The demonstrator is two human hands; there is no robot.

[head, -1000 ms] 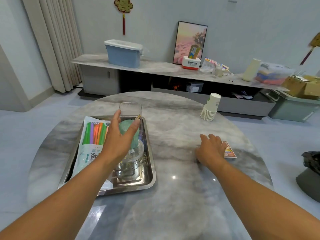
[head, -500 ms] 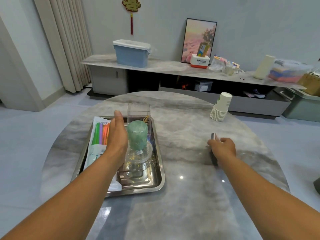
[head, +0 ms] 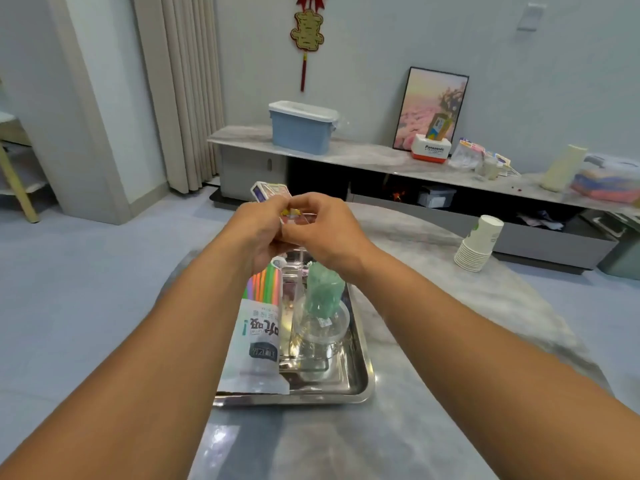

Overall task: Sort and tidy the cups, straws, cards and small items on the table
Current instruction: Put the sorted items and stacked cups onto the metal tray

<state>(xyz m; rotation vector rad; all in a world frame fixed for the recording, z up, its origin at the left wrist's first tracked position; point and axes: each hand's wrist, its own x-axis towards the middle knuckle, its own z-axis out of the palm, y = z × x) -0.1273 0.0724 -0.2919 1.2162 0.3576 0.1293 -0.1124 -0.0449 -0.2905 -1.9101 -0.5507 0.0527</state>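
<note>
Left hand point(head: 258, 226) gripping card deck point(head: 268, 192), right hand point(head: 320, 225) pinching its near edge above steel tray point(head: 360, 372), probably squaring it for stowing.

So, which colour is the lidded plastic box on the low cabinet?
The lidded plastic box is light blue with a white lid; head view.

The white-and-red box point(head: 430, 149) on the sideboard reads "Panasonic".

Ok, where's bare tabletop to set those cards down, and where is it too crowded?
Free: the marble table between the steel tray and the paper cup stack, and the near strip in front of the tray. Crowded: the tray, filled by the straw packet, clear cups and green roll, with both hands above its far end.
</note>
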